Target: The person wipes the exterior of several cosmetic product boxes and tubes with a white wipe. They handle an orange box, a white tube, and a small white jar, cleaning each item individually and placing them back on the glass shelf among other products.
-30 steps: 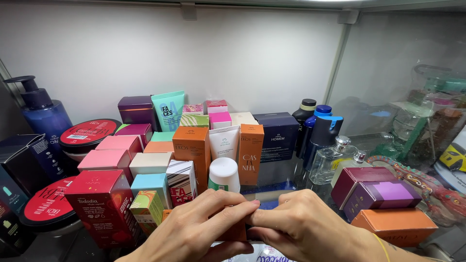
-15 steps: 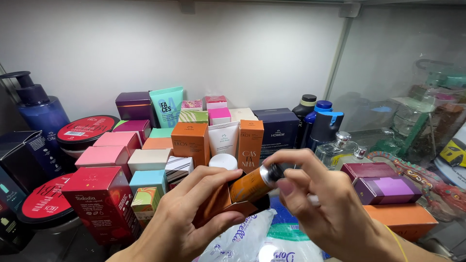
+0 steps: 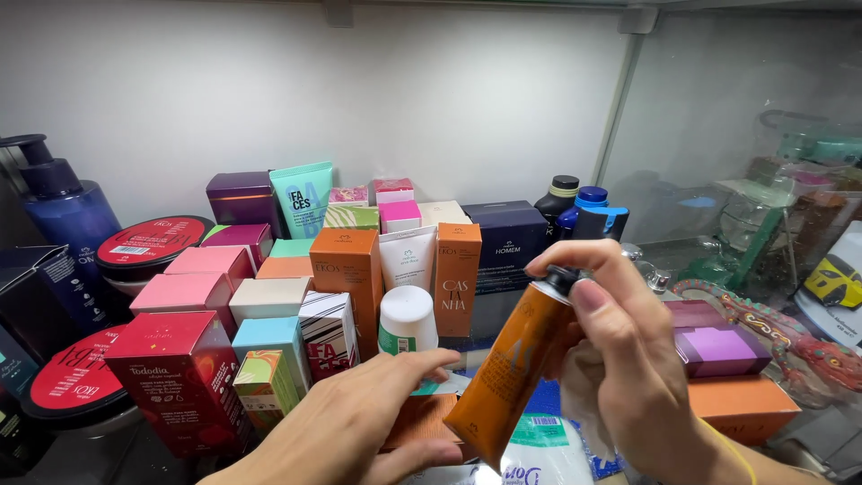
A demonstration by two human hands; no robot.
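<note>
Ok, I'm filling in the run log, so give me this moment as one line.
right hand: grips orange tube near its black cap | left hand: open, flat over low orange box | around: cosmetic boxes, white-capped bottle

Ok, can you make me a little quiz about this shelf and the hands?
1. True or false: the right hand holds the orange tube.
2. The tube's cap is: A white, B black, C pink.
3. Which hand lies open, palm down, over the boxes?

Key: 1 true. 2 B. 3 the left hand.
</note>
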